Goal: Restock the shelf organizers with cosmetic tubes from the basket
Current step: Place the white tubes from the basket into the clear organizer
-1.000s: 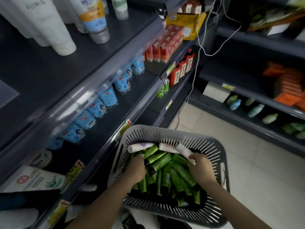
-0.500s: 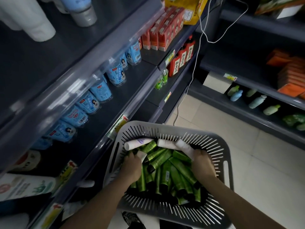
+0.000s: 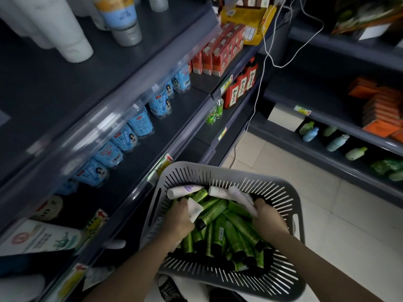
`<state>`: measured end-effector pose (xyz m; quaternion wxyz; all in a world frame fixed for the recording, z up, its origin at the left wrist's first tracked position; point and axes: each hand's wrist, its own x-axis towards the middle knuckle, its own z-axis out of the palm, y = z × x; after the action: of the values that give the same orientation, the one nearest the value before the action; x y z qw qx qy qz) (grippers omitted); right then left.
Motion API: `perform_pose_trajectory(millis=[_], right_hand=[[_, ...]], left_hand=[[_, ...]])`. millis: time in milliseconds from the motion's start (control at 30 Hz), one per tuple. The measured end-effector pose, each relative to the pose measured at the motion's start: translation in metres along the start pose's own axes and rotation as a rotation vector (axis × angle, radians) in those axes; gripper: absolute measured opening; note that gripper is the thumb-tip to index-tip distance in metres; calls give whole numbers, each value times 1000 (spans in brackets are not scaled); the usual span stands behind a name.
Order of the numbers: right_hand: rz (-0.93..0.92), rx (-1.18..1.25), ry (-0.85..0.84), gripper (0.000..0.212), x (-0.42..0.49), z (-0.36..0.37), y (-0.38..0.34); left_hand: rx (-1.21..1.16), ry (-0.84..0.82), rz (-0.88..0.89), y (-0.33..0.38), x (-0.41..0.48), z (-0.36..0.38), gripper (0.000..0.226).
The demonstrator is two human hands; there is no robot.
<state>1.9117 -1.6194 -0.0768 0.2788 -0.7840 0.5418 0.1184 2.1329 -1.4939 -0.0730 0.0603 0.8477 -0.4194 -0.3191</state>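
Shop aisle — tile floor [image 3: 327, 214] | dark shelves [image 3: 172, 129] | basket [image 3: 218, 168]: hands [image 3: 178, 220] [image 3: 270, 221] grip white tubes [image 3: 241, 198]

a shop: dark shelves [image 3: 122, 68] of drinks [image 3: 139, 124] with price tags [image 3: 162, 167].

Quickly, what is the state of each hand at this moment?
Left hand: curled round a white tube in the basket.
Right hand: gripping a pale tube.

grey slotted basket [image 3: 281, 197], green tubes [image 3: 237, 227]
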Motion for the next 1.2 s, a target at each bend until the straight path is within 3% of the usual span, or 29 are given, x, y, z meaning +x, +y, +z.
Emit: perform_pose_trajectory(millis=[133, 200, 267, 467, 633, 833, 1000, 1200], right_hand=[[-95, 97, 43, 8, -10, -24, -4], [-148, 164, 75, 14, -16, -42, -18], [-178, 251, 129, 20, -21, -62, -36], [-310, 575, 253, 14, -37, -120, -87], [-461, 722, 305, 10, -64, -170, -143], [-700, 804, 303, 6, -94, -209, -217], [-870, 885, 227, 2, -116, -228, -289], [-1016, 909, 253, 1, -121, -239, -337]], left_hand=[[-164, 17, -43, 14, -5, -30, 49], [-241, 8, -2, 20, -12, -48, 53], [-302, 30, 30, 27, -22, -68, 44], [-463, 196, 159, 42, -55, -127, 29], [-514, 275, 225, 49, -85, -185, 28], [-543, 537, 291, 43, -130, -259, 24], [-555, 785, 223, 9, -189, -323, 21], [-486, 1072, 192, -6, -243, -375, 25]])
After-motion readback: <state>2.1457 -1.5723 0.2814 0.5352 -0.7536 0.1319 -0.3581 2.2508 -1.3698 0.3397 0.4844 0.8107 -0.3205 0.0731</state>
